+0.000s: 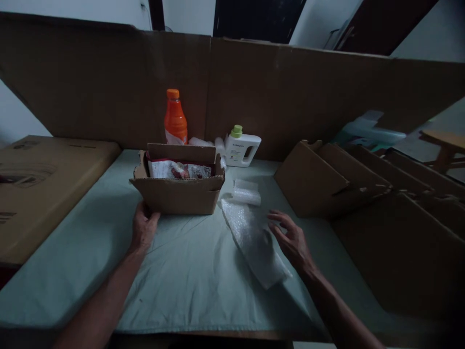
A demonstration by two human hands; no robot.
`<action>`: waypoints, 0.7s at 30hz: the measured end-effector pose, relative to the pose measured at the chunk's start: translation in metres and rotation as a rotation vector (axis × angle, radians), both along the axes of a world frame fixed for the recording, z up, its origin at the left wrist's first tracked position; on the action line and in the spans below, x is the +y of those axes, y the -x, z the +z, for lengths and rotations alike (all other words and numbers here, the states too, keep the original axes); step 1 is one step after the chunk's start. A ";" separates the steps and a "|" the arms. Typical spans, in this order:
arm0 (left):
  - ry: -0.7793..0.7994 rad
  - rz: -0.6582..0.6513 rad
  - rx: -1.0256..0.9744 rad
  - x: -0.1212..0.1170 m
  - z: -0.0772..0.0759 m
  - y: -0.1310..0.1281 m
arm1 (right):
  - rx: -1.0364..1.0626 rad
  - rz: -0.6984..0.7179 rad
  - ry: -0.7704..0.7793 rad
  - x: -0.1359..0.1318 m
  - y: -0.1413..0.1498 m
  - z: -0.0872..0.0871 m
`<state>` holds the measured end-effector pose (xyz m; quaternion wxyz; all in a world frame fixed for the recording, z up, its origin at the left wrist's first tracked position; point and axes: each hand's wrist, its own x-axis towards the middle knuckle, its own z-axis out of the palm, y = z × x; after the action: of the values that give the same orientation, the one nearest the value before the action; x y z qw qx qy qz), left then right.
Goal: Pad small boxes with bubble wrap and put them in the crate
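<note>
1. Closest to me, a pale green cloth [181,281] covers the worktop, its front edge running along the person's side.
2. The right hand [286,237] is relaxed and holds nothing that I can see, its fingers loosely curled beside a sheet of bubble wrap [250,237]. Blur hides whether they touch it.
3. The sheet lies spread out on the cloth, wrapped around nothing visible, so any wrapping with it looks undone.
4. The left hand [144,227] grasps the lower left corner of a small cardboard box [181,201], thumb in front, some fingers hidden.
5. The box sits upright, left of the bubble wrap. Red and white packaging [163,168] already lies inside; its upper edges stand open, so closing appears left to do.
6. At the far end of the sheet rests a bubble wrap roll [247,194].
7. Larger open cartons [312,179] stand on the right; a flat carton [61,179] lies left.
8. Farthest back, an orange bottle [175,118] and a white jug [234,150] stand outside the box, before a cardboard wall [261,92].
</note>
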<state>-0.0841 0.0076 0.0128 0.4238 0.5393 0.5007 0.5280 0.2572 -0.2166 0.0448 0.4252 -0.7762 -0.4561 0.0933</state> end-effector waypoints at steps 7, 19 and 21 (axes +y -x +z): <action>0.011 -0.040 0.044 -0.001 0.001 0.003 | 0.186 0.347 -0.033 0.089 0.073 0.028; -0.031 -0.179 0.022 -0.002 -0.006 0.004 | -0.377 0.233 0.100 0.099 -0.007 0.009; -0.032 -0.186 0.026 -0.002 -0.006 0.004 | -0.476 0.252 0.220 0.105 -0.032 0.007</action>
<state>-0.0879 0.0053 0.0070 0.4558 0.5969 0.4455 0.4873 0.2892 -0.1116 0.0522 0.2045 -0.7550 -0.6230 0.0096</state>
